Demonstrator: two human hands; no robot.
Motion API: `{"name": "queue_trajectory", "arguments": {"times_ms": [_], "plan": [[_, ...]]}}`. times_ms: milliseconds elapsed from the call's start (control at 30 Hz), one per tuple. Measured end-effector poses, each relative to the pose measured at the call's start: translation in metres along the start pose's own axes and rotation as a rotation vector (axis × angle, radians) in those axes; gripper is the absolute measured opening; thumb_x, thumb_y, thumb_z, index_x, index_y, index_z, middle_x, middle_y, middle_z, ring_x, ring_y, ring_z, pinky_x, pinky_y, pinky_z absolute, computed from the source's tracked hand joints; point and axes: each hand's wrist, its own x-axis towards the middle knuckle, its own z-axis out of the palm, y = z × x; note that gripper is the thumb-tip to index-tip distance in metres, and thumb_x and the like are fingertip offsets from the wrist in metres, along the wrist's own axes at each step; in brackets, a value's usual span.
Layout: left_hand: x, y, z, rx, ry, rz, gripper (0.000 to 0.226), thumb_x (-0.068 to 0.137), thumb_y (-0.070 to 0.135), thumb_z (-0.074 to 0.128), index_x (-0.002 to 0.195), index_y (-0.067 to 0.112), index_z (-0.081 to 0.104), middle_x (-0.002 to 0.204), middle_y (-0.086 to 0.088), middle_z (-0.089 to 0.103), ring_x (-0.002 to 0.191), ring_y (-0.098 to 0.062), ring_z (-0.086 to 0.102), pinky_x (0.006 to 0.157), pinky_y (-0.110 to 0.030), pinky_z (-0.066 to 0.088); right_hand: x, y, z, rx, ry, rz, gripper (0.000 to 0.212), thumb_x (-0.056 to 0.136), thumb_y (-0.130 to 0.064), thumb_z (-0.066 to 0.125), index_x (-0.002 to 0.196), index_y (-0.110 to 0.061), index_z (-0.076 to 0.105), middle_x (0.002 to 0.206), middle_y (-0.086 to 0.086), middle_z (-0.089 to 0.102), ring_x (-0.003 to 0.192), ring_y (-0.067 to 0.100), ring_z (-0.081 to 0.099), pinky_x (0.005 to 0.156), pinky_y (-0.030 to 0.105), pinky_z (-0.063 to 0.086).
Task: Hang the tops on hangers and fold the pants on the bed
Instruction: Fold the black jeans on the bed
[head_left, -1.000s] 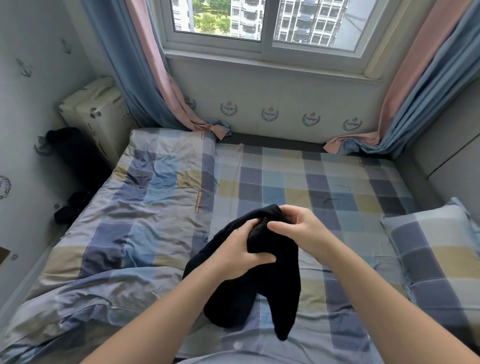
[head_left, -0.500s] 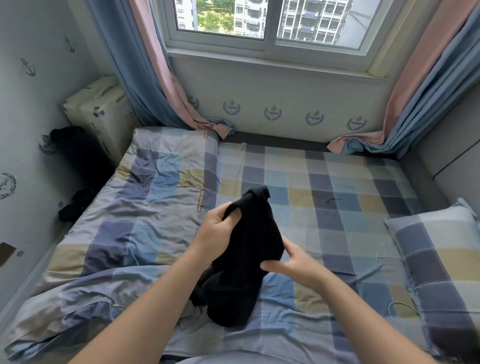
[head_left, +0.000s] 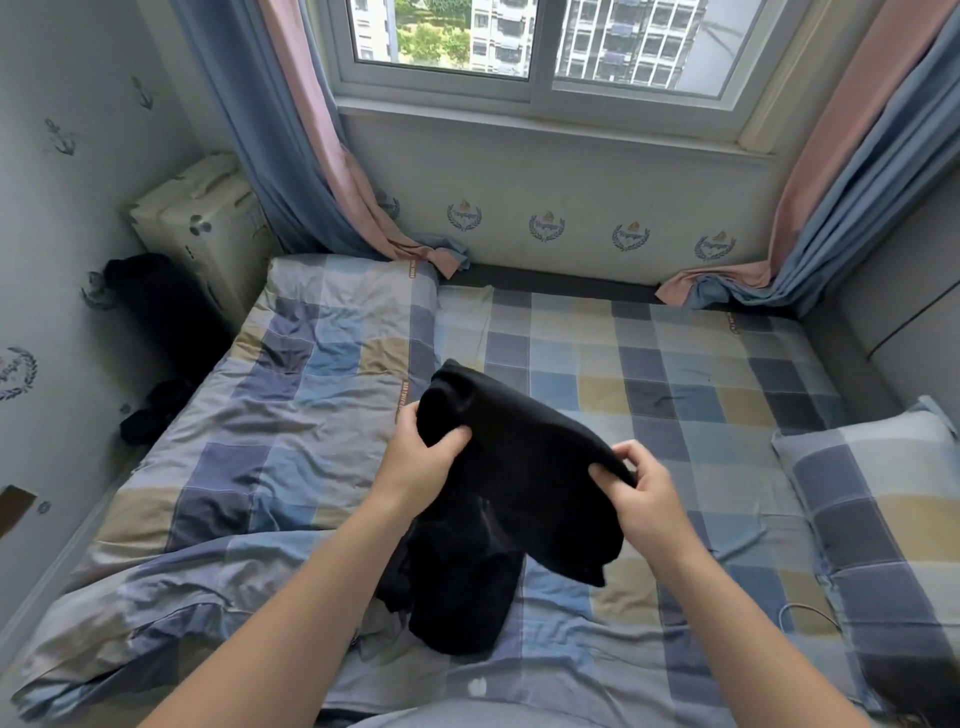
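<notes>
- Left hand (head_left: 420, 457) fingers curl round one end of the black garment (head_left: 511, 483), gripping it.
- Right hand (head_left: 641, 488) fingers pinch its other edge.
- The garment is stretched between both hands above the bed (head_left: 675, 364), its lower part drooping onto the checked cover.
- A pillow (head_left: 872, 499) lies at right.

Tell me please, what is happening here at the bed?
A person holds a black garment above the checked bed with both hands. The left hand grips one upper corner and the right hand pinches the other edge, so the cloth is stretched between them. Its lower part hangs down onto the bed. It is not folded yet, and no hanger is in view.
</notes>
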Motion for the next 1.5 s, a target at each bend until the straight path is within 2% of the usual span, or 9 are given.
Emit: {"name": "queue_trajectory", "arguments": {"times_ms": [100, 233, 333, 467, 767, 1000, 1133, 1267, 1500], "plan": [[-0.006, -0.009, 0.011, 0.264, -0.083, 0.106, 0.099, 0.077, 0.050, 0.080, 0.155, 0.035, 0.021, 0.159, 0.010, 0.025, 0.147, -0.013, 0.023, 0.120, -0.041, 0.028, -0.002, -0.023, -0.011, 0.036, 0.030, -0.100, 0.008, 0.098, -0.008, 0.062, 0.094, -0.014, 0.064, 0.076, 0.003, 0.071, 0.071, 0.016, 0.066, 0.063, 0.028, 0.051], [-0.017, -0.001, 0.033, 0.483, -0.323, 0.298, 0.118, 0.061, 0.069, 0.078, 0.153, 0.055, 0.005, 0.164, 0.025, -0.005, 0.152, -0.005, -0.006, 0.124, -0.045, 0.012, -0.009, -0.059, -0.021, -0.046, -0.099, -0.229, 0.018, 0.096, 0.001, 0.059, 0.094, -0.015, 0.068, 0.080, 0.009, 0.071, 0.074, 0.018, 0.067, 0.065, 0.024, 0.052], [-0.020, 0.009, 0.052, 0.433, -0.517, 0.334, 0.113, 0.063, 0.059, 0.083, 0.153, 0.053, 0.015, 0.162, 0.023, 0.018, 0.151, -0.002, 0.014, 0.123, -0.042, 0.023, -0.014, -0.078, -0.028, -0.136, -0.173, -0.280, 0.021, 0.095, 0.004, 0.058, 0.095, -0.014, 0.070, 0.083, 0.002, 0.073, 0.082, 0.015, 0.070, 0.071, 0.021, 0.053], [-0.027, 0.011, 0.077, 0.341, -0.682, 0.261, 0.068, 0.072, 0.039, 0.086, 0.129, 0.048, 0.050, 0.119, 0.022, 0.065, 0.114, 0.000, 0.060, 0.100, -0.039, 0.052, -0.020, -0.098, -0.044, -0.230, -0.176, -0.352, 0.025, 0.091, 0.002, 0.063, 0.093, -0.021, 0.073, 0.086, -0.004, 0.074, 0.087, 0.013, 0.069, 0.077, 0.021, 0.053], [-0.035, 0.002, 0.092, 0.326, -0.573, 0.203, 0.035, 0.095, 0.049, 0.058, 0.090, 0.016, 0.067, 0.082, -0.005, 0.071, 0.077, -0.023, 0.066, 0.075, -0.044, 0.051, -0.002, -0.124, -0.078, -0.411, -0.061, -0.415, 0.014, 0.087, -0.011, 0.073, 0.094, -0.023, 0.073, 0.086, -0.011, 0.072, 0.089, 0.005, 0.066, 0.081, 0.016, 0.049], [-0.028, 0.028, 0.079, -0.045, -0.345, 0.015, 0.020, 0.103, 0.034, 0.054, 0.107, 0.023, 0.070, 0.103, -0.001, 0.077, 0.100, -0.021, 0.072, 0.097, -0.050, 0.054, -0.008, -0.071, -0.060, -0.368, 0.341, -0.527, 0.037, 0.088, -0.036, 0.065, 0.122, -0.026, 0.059, 0.124, -0.011, 0.058, 0.123, 0.013, 0.051, 0.108, 0.032, 0.039], [-0.020, 0.041, 0.068, -0.168, -0.160, -0.065, 0.026, 0.102, 0.035, 0.057, 0.109, 0.014, 0.068, 0.106, -0.005, 0.076, 0.102, -0.022, 0.071, 0.097, -0.050, 0.055, -0.030, -0.020, -0.022, -0.208, 0.196, -0.361, 0.065, 0.081, -0.058, 0.061, 0.137, -0.028, 0.045, 0.137, -0.013, 0.049, 0.132, 0.003, 0.042, 0.110, 0.017, 0.032], [-0.020, 0.058, 0.064, -0.291, -0.118, -0.128, 0.026, 0.103, 0.030, 0.054, 0.109, 0.008, 0.067, 0.106, -0.013, 0.074, 0.098, -0.027, 0.072, 0.087, -0.047, 0.060, -0.036, 0.024, 0.018, -0.120, -0.146, -0.070, 0.107, 0.063, -0.070, 0.077, 0.151, -0.038, 0.025, 0.149, -0.024, 0.036, 0.138, -0.005, 0.033, 0.111, 0.026, 0.031], [-0.018, 0.072, 0.067, -0.497, -0.167, -0.212, 0.027, 0.105, 0.021, 0.049, 0.119, 0.000, 0.059, 0.109, -0.020, 0.073, 0.096, -0.030, 0.074, 0.063, -0.034, 0.060, -0.024, 0.047, 0.052, -0.029, -0.194, 0.076, 0.027, 0.091, -0.037, 0.071, 0.116, -0.030, 0.065, 0.106, -0.012, 0.072, 0.102, 0.004, 0.066, 0.088, 0.022, 0.052]]}}
